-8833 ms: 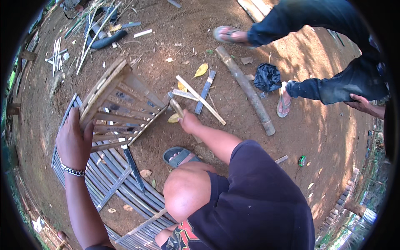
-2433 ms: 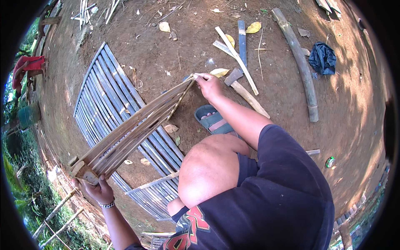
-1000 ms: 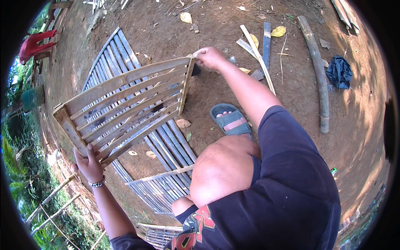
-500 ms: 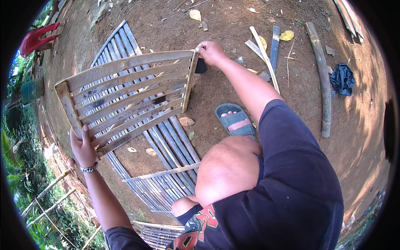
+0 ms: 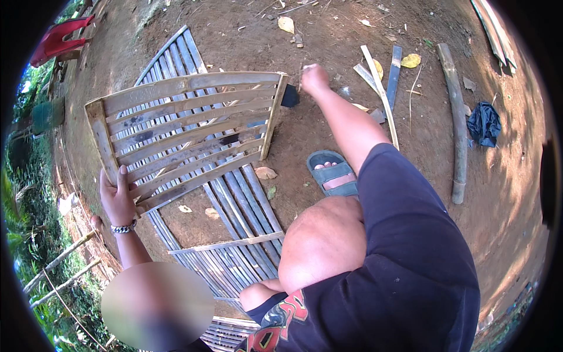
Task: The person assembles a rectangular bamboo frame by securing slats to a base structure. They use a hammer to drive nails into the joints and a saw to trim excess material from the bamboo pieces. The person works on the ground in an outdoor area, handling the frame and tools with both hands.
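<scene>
Pale slatted bamboo panel (image 5: 185, 132) tipped up from edge-on to face-on, now lifted flat over the dirt.

Head view: its near corner is gripped by the left hand (image 5: 117, 196); the far rail is met by the right hand (image 5: 315, 77), fingers curled, hold unclear. Below, a weathered grey bamboo mat (image 5: 234, 211) is seen.

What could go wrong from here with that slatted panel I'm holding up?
The left hand grips only one corner of the slatted bamboo panel, so it may twist or slip down onto the larger panel on the ground. The right hand is closed near the panel's far end, beside a dark tool head; fingers could get pinched or struck there. Loose bamboo strips lie near the sandalled foot, a likely trip or splinter hazard.
</scene>
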`<action>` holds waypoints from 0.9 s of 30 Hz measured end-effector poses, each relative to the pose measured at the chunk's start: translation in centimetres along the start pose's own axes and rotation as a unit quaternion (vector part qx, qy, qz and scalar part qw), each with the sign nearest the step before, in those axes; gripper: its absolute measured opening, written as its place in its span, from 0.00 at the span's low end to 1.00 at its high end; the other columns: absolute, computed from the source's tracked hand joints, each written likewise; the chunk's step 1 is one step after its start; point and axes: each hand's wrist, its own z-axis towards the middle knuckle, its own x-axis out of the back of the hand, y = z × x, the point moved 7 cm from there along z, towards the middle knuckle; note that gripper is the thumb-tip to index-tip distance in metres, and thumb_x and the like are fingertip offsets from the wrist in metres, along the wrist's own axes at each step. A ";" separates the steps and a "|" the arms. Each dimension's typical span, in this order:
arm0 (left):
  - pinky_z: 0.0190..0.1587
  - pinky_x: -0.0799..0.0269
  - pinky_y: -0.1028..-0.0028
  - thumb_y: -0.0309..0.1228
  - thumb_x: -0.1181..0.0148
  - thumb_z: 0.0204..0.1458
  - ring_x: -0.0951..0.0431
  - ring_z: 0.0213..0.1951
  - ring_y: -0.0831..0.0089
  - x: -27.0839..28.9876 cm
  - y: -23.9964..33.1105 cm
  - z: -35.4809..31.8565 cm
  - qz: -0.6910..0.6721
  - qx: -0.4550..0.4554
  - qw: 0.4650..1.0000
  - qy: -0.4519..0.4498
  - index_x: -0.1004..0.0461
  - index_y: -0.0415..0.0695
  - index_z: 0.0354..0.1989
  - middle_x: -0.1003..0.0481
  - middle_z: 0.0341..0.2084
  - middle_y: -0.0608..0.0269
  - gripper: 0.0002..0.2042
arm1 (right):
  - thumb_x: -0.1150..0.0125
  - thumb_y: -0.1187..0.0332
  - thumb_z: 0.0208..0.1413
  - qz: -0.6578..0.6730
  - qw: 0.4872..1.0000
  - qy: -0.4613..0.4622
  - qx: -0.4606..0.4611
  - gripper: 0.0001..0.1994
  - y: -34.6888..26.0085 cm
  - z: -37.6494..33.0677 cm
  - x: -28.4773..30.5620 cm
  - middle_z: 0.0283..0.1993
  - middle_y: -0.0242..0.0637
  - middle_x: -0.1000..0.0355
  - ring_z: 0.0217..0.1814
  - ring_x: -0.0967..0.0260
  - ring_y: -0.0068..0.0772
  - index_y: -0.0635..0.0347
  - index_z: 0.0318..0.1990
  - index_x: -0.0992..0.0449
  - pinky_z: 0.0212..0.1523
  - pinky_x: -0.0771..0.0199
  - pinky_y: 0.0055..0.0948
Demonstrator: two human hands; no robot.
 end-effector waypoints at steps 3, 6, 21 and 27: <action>0.26 0.32 0.80 0.43 0.39 0.62 0.30 0.24 0.82 -0.1 -0.8 -0.2 -0.008 0.010 1.000 -0.002 0.27 0.39 0.50 0.26 0.28 0.70 0.19 | 0.51 0.57 0.65 0.073 0.996 0.019 -0.057 0.19 3.9 1.0 0.5 0.43 0.52 0.21 0.48 0.23 0.55 0.62 0.39 0.18 0.52 0.25 0.47; 0.27 0.29 0.80 0.37 0.39 0.62 0.28 0.24 0.84 0.6 0.3 -1.1 -0.030 0.010 0.999 0.022 0.27 0.40 0.47 0.25 0.27 0.69 0.14 | 0.50 0.59 0.64 -0.078 0.992 -0.062 0.071 0.16 1.8 -0.9 0.7 0.35 0.50 0.22 0.39 0.23 0.54 0.63 0.39 0.22 0.45 0.25 0.45; 0.32 0.28 0.77 0.35 0.38 0.60 0.26 0.31 0.81 1.0 0.0 -2.2 -0.022 -0.014 1.000 0.007 0.28 0.38 0.49 0.24 0.31 0.68 0.15 | 0.35 0.65 0.57 0.170 0.973 -0.153 0.023 0.22 -1.8 -7.9 -2.0 0.49 0.46 0.21 0.46 0.23 0.34 0.67 0.56 0.27 0.50 0.27 0.31; 0.24 0.30 0.78 0.41 0.37 0.60 0.28 0.21 0.82 1.9 -3.7 -3.5 -0.103 0.049 0.993 0.027 0.27 0.41 0.42 0.26 0.22 0.71 0.15 | 0.36 0.60 0.59 0.215 0.964 -0.154 -0.036 0.22 -1.0 -8.4 -3.2 0.42 0.36 0.25 0.38 0.32 0.25 0.64 0.57 0.27 0.39 0.31 0.28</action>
